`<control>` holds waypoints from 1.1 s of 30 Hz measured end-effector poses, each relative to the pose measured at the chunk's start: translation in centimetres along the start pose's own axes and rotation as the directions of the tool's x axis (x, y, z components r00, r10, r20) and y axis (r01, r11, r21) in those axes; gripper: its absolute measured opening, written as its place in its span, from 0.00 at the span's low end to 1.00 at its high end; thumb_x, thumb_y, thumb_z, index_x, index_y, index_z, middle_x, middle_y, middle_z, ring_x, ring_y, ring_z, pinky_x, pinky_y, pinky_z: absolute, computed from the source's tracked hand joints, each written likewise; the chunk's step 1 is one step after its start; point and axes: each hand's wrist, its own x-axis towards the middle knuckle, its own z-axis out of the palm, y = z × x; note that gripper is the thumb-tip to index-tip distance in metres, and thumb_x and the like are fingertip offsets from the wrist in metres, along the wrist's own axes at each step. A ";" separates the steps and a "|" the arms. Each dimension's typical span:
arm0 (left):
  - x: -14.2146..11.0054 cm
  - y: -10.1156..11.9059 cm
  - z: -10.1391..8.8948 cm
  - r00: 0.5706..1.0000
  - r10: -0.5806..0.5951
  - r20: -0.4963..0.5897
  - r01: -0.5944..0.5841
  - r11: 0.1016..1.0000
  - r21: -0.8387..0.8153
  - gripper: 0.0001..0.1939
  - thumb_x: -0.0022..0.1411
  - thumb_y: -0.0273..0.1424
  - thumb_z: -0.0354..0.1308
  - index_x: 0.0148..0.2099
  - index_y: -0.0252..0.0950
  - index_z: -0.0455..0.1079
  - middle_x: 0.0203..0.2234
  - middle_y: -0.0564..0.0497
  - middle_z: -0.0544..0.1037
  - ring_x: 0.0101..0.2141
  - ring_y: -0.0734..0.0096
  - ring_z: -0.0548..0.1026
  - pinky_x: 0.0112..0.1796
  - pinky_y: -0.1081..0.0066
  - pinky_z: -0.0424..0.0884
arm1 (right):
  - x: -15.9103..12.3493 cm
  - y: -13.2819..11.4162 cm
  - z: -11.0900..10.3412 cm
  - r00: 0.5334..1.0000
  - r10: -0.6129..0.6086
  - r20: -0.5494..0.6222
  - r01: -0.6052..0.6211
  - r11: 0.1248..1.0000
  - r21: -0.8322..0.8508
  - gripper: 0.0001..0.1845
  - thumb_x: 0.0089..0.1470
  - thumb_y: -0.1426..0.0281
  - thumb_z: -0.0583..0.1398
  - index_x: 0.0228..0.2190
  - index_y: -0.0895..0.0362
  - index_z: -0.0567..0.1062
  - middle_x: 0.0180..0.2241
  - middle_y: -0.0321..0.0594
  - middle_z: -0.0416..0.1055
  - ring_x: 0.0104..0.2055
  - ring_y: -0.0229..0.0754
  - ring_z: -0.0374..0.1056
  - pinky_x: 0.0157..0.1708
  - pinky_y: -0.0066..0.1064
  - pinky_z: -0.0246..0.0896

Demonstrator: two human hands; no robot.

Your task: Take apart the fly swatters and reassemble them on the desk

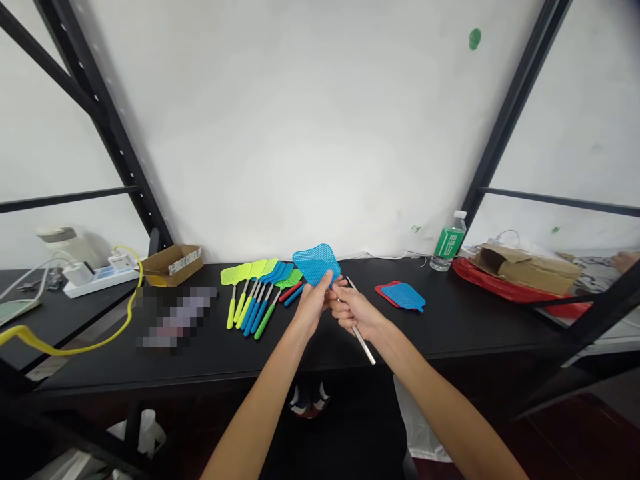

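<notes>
White wall (320, 133) rises behind a black table (465, 313), where a row of swatters (260, 317) lies fanned out left of the hands, yellow-green, blue and green ones side by side. Those look complete, each with a mesh head, a thin shaft and a coloured handle, so by judgement a good share of the putting-together is done. Still loose are a red handle (289, 292) and a blue handle (295, 296) just beside the row, and, right of the hands, a spare blue head (404, 295) lying partly over a red head (383, 291). That suggests at least two more swatters, besides the one in hand. Both hands meet above the middle of the table, near its back. The left hand (314, 303) pinches the base of a blue mesh head (316, 262), its thumb pressed on top and fingers closed in underneath. The right hand (356, 310) is curled around a metal rod (364, 345), which slants down toward the table's front edge. Its upper end shows just beside the mesh head; whether the two parts are joined, I cannot tell, since the fingers hide that spot.
</notes>
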 end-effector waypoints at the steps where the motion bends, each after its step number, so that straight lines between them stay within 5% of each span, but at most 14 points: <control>1: 0.3 0.0 0.5 0.998 0.038 -0.049 -0.039 0.999 -0.027 0.26 0.56 0.50 0.61 0.42 0.30 0.75 0.38 0.37 0.81 0.41 0.55 0.79 0.43 0.60 0.75 | 0.0 0.5 0.6 0.999 -0.029 -0.023 0.029 0.999 -0.027 0.22 0.51 0.52 0.63 0.28 0.55 0.63 0.16 0.22 0.46 0.16 0.26 0.33 0.12 0.19 0.28; 5: 2.0 1.5 -0.7 0.947 0.115 -0.300 -0.123 0.992 -0.007 0.24 0.58 0.48 0.58 0.40 0.29 0.75 0.35 0.39 0.81 0.33 0.63 0.80 0.37 0.65 0.76 | -0.5 2.5 1.5 0.983 -0.142 -0.113 0.113 0.967 -0.227 0.23 0.53 0.48 0.59 0.27 0.55 0.62 0.15 0.22 0.48 0.14 0.26 0.36 0.12 0.19 0.30; 7: 2.7 3.0 -2.9 0.823 0.121 -0.554 -0.151 0.988 -0.009 0.24 0.60 0.48 0.55 0.39 0.29 0.74 0.32 0.42 0.81 0.27 0.68 0.79 0.33 0.67 0.76 | -0.6 2.8 0.6 0.977 -0.142 -0.161 0.086 0.946 -0.312 0.23 0.54 0.48 0.58 0.27 0.55 0.63 0.15 0.22 0.48 0.14 0.26 0.37 0.12 0.20 0.31; 8: 2.8 3.7 -4.1 0.797 0.140 -0.588 -0.158 0.987 0.021 0.23 0.60 0.47 0.55 0.39 0.29 0.74 0.30 0.43 0.81 0.27 0.70 0.79 0.34 0.69 0.76 | -0.3 2.6 -0.1 0.969 -0.146 -0.201 0.072 0.939 -0.336 0.22 0.54 0.48 0.57 0.26 0.55 0.63 0.15 0.22 0.48 0.13 0.26 0.37 0.12 0.20 0.31; 11: 2.0 4.0 -6.3 0.871 0.166 -0.462 -0.132 0.986 0.106 0.23 0.58 0.47 0.57 0.40 0.29 0.75 0.25 0.48 0.79 0.24 0.72 0.77 0.32 0.70 0.75 | 1.9 1.1 -2.8 0.902 -0.227 -0.367 0.072 0.918 -0.390 0.18 0.56 0.53 0.56 0.28 0.55 0.65 0.16 0.25 0.54 0.13 0.28 0.42 0.13 0.21 0.35; 14: 0.4 2.2 -5.9 0.923 0.145 -0.358 -0.091 0.982 0.162 0.26 0.56 0.49 0.58 0.40 0.28 0.75 0.22 0.49 0.77 0.20 0.73 0.75 0.26 0.73 0.72 | 5.2 -0.4 -4.8 0.807 -0.309 -0.504 0.011 0.860 -0.511 0.09 0.53 0.64 0.60 0.35 0.55 0.68 0.22 0.31 0.66 0.18 0.33 0.57 0.18 0.23 0.51; 16: -0.4 0.8 -5.0 0.943 0.124 -0.308 -0.060 0.976 0.209 0.27 0.56 0.50 0.58 0.41 0.28 0.75 0.22 0.48 0.77 0.20 0.72 0.75 0.25 0.73 0.72 | 7.0 -0.5 -5.3 0.760 -0.366 -0.537 -0.066 0.778 -0.624 0.13 0.49 0.71 0.62 0.39 0.55 0.70 0.29 0.38 0.72 0.29 0.40 0.68 0.29 0.29 0.62; 19: -0.7 -0.6 -4.1 0.956 0.120 -0.266 -0.051 0.966 0.253 0.27 0.58 0.49 0.57 0.41 0.27 0.75 0.22 0.47 0.78 0.20 0.72 0.75 0.26 0.73 0.72 | 8.1 0.4 -5.0 0.753 -0.446 -0.483 -0.190 0.556 -0.809 0.20 0.49 0.76 0.60 0.46 0.59 0.70 0.45 0.50 0.73 0.51 0.50 0.68 0.49 0.36 0.60; 22: -0.5 -1.0 -3.8 0.967 0.130 -0.218 -0.068 0.960 0.271 0.26 0.59 0.49 0.56 0.40 0.28 0.75 0.22 0.47 0.78 0.20 0.73 0.74 0.25 0.74 0.72 | 7.6 1.6 -4.1 0.768 -0.475 -0.429 -0.244 0.402 -0.883 0.21 0.52 0.76 0.57 0.49 0.63 0.70 0.52 0.59 0.68 0.58 0.54 0.62 0.55 0.39 0.54; 24: -0.3 -1.3 -3.7 0.979 0.113 -0.169 -0.061 0.956 0.285 0.25 0.59 0.49 0.56 0.39 0.29 0.74 0.22 0.47 0.78 0.20 0.72 0.74 0.25 0.74 0.71 | 7.0 1.9 -3.3 0.758 -0.507 -0.411 -0.196 0.425 -0.884 0.18 0.55 0.75 0.56 0.48 0.63 0.72 0.51 0.58 0.69 0.58 0.54 0.63 0.56 0.40 0.55; 26: -0.3 -1.5 -3.1 0.987 0.092 -0.129 -0.050 0.952 0.303 0.24 0.59 0.49 0.56 0.37 0.30 0.74 0.21 0.48 0.77 0.20 0.72 0.74 0.25 0.73 0.71 | 6.3 1.9 -2.6 0.749 -0.536 -0.389 -0.037 0.553 -0.833 0.16 0.59 0.70 0.53 0.45 0.60 0.74 0.48 0.52 0.71 0.54 0.50 0.66 0.52 0.38 0.60; 30: -1.0 -1.1 -1.4 0.997 0.080 0.009 -0.078 0.928 0.365 0.23 0.60 0.49 0.54 0.35 0.32 0.73 0.21 0.48 0.77 0.21 0.69 0.74 0.27 0.72 0.71 | 4.5 1.2 -2.0 0.854 -0.440 -0.277 0.260 0.822 -0.506 0.24 0.55 0.58 0.59 0.50 0.55 0.70 0.36 0.41 0.75 0.36 0.43 0.72 0.33 0.32 0.68; 33: -2.1 0.9 -1.8 0.989 0.076 0.129 -0.140 0.772 0.620 0.23 0.60 0.51 0.53 0.34 0.35 0.76 0.23 0.48 0.78 0.26 0.65 0.76 0.30 0.70 0.70 | 2.6 -0.5 -4.6 0.822 -0.464 -0.330 0.274 0.831 -0.485 0.31 0.47 0.60 0.64 0.52 0.56 0.69 0.33 0.40 0.75 0.31 0.42 0.71 0.29 0.31 0.66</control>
